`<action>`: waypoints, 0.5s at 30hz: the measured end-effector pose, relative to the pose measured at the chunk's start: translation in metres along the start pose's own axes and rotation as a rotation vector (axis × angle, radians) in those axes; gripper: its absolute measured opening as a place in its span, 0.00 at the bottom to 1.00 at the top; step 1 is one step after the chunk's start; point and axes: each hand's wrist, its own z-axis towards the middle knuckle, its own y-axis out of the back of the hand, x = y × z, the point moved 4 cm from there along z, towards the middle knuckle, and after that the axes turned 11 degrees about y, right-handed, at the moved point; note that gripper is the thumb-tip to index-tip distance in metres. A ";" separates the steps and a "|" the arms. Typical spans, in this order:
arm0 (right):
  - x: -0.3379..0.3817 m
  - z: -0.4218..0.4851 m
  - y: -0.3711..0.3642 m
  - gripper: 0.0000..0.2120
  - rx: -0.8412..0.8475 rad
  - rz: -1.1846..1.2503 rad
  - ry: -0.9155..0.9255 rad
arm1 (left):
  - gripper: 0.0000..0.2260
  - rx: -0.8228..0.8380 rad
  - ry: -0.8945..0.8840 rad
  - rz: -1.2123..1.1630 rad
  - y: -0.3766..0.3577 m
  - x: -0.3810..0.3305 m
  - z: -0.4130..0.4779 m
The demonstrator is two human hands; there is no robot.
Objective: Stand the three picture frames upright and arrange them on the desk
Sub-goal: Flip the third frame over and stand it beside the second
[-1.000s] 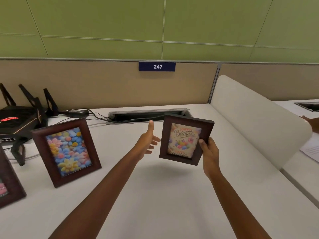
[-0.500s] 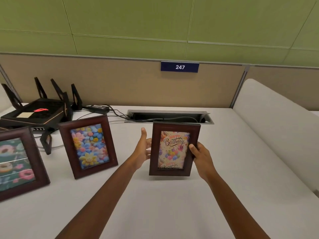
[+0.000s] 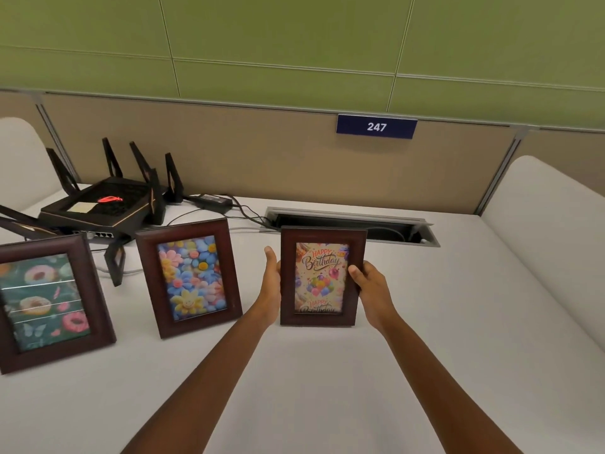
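Head view: the birthday frame (image 3: pixel 322 276), tilted in mid-air a second ago, now stands upright near the desk's (image 3: pixel 458 339) back edge, right of the flower frame (image 3: pixel 189 277) and doughnut frame (image 3: pixel 49 304). The right hand (image 3: pixel 371 285) grips its right edge and the left hand (image 3: pixel 272 283) lies flat against its left. All three appear upright; only release and spacing seem left.

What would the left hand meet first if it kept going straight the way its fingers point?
Probably the black cables in front of the open cable tray, then the beige partition. The left hand points away along the birthday frame; depth is uncertain.
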 end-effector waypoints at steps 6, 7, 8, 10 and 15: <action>-0.002 0.020 -0.006 0.14 0.033 -0.005 -0.030 | 0.30 0.011 0.007 -0.007 0.005 -0.006 0.015; -0.003 0.021 -0.007 0.14 0.036 -0.008 -0.037 | 0.30 0.013 0.013 -0.004 0.006 -0.007 0.017; -0.003 0.023 -0.007 0.14 0.039 -0.010 -0.044 | 0.30 0.013 0.019 -0.006 0.007 -0.007 0.018; -0.005 0.025 -0.008 0.14 0.044 -0.012 -0.057 | 0.27 0.008 0.023 -0.011 0.007 -0.007 0.020; -0.005 0.026 -0.007 0.14 0.050 -0.047 -0.059 | 0.25 -0.011 0.006 0.013 0.008 -0.005 0.023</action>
